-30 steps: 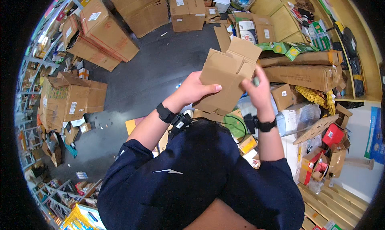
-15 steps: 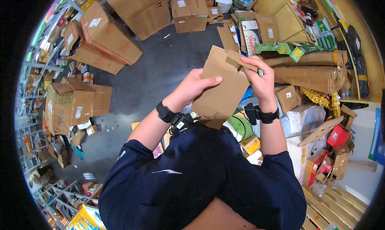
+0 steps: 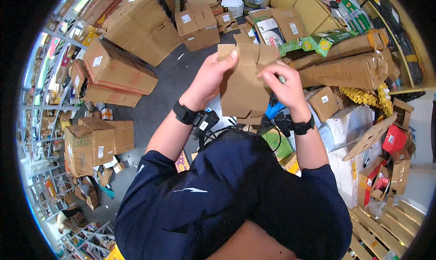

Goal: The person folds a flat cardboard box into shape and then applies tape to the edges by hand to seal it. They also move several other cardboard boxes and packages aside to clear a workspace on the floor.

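Gripping cardboard [image 3: 247,90] with left hand [image 3: 208,76], curling right hand [image 3: 288,88] round small object [image 3: 281,79] at cardboard's 3 o'clock; white-labelled box [image 3: 119,73], 9 o'clock.

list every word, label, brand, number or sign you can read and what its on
White carton: large red print, partly legible; I won't copy it out.
Upper brown box: white label and dark print, too small to read.
Lower-left brown box: white label, too small to read.
Green packaging: print too small to read.
Held cardboard: no print visible.
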### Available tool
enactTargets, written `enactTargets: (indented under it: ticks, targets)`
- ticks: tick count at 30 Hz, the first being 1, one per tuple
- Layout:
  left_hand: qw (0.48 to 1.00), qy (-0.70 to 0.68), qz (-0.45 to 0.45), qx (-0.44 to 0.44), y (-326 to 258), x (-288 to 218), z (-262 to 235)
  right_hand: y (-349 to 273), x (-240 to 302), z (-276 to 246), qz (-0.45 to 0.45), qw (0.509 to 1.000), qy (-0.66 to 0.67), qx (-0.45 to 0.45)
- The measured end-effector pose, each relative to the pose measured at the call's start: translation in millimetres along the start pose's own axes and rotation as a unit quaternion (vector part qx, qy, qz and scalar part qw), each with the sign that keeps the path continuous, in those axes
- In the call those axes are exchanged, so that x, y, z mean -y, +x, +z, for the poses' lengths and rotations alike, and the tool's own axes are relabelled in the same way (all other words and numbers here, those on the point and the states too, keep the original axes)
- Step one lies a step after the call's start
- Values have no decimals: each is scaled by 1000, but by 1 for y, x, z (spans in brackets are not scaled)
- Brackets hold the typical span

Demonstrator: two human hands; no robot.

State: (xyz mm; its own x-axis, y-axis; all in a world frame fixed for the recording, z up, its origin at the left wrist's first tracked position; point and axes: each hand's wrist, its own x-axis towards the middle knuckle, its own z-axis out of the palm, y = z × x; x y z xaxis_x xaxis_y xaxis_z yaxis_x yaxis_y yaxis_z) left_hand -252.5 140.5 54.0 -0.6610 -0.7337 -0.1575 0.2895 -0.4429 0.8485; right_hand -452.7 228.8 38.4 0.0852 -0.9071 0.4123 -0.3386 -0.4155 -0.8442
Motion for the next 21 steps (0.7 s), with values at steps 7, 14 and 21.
enactTargets:
  ticks: [7,14,21]
  targets:
    - [994,99,14,-44,28,-23,-9,33,-5,8,51,996,-24,-69]
    - [999,4,23,-45,44,-66,-66,95,-23,48,10,998,-66,-9]
    - [991,54,67,-99,52,-111,-178,188,-25,134,9,997,-82,5]
